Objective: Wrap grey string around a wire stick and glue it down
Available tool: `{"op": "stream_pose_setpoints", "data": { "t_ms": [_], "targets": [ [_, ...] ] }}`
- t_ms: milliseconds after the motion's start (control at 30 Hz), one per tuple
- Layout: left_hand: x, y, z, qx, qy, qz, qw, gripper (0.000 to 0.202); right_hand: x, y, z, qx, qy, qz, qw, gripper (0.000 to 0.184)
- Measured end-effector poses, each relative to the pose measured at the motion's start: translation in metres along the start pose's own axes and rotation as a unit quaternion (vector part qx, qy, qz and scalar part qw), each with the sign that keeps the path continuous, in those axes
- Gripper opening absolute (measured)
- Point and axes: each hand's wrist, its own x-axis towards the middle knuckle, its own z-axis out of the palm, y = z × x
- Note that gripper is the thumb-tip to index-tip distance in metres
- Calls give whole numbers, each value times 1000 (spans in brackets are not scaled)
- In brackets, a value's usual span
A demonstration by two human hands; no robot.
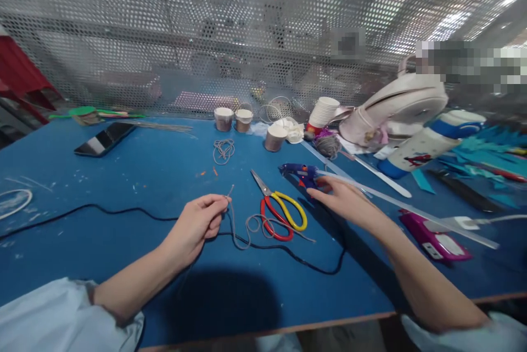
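My left hand point(200, 221) is closed in a pinch on the end of a grey cord point(236, 231), which trails down to the blue table point(164, 176) and loops beside the scissors point(280, 206) with red and yellow handles. My right hand point(341, 198) reaches forward with fingers stretched out, its fingertips touching or just short of the blue glue gun point(300, 172) lying on the table. A black cable point(102, 212) runs across the table under the left hand and curves round to the right.
Paper cups point(233, 119), a stack of cups point(323, 112), a cord bundle point(223, 150), a phone point(105, 139), clear sticks point(370, 173), a pink stapler point(434, 235), a bottle point(428, 143) and blue paper scraps point(486, 154) lie around. A perforated metal screen point(206, 39) backs the table.
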Motion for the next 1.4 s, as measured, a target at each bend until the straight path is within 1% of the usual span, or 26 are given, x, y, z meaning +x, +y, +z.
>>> {"op": "stream_pose_setpoints", "data": {
  "t_ms": [33, 100, 167, 233, 333, 400, 467, 533, 600, 700, 833, 933, 1033, 1133, 1267, 1400],
  "targets": [
    [0, 0, 1, 5, -2, -7, 1000, 24, 9, 0, 5, 33, -23, 3, 999, 36],
    [1, 0, 2, 15, -4, -12, 1000, 23, 25, -2, 15, 78, -47, 19, 996, 34],
    [3, 1, 2, 23, -4, -10, 1000, 23, 35, -5, 24, 100, -42, 29, 994, 35],
    [5, 2, 0, 28, -1, -6, 1000, 22, 38, -9, 31, 115, -28, 25, 993, 38],
    [9, 1, -2, 38, 13, -10, 999, 21, 29, -23, 35, 166, -23, 13, 986, 39],
    [12, -1, -2, 43, 16, -14, 999, 19, 16, -38, 35, 253, -34, 8, 967, 36],
    [14, -3, -1, 48, 16, -13, 999, 18, -1, -55, 35, 306, -43, -22, 951, 31],
    [15, -4, 0, 54, 15, -12, 998, 19, -18, -68, 38, 308, -80, -49, 947, 28],
    [15, -6, 2, 64, 18, -11, 998, 19, -32, -75, 42, 293, -98, -86, 947, 23],
    [15, -6, 5, 85, 23, -10, 996, 16, -45, -78, 48, 261, -97, -127, 952, 18],
    [13, -6, 9, 128, 39, 18, 991, 14, -49, -80, 52, 229, -81, -145, 959, 19],
    [11, -6, 11, 173, 50, 45, 983, 14, -50, -84, 54, 232, -73, -149, 958, 20],
    [9, -7, 12, 205, 54, 65, 975, 15, -51, -86, 57, 242, -57, -133, 959, 20],
    [9, -7, 13, 227, 55, 76, 969, 15, -52, -87, 57, 240, -49, -123, 962, 20],
    [8, -7, 13, 255, 61, 86, 961, 14, -54, -88, 55, 236, -36, -129, 962, 21],
    [7, -6, 14, 278, 64, 98, 953, 14, -53, -87, 55, 223, -42, -135, 964, 22]
  ]
}}
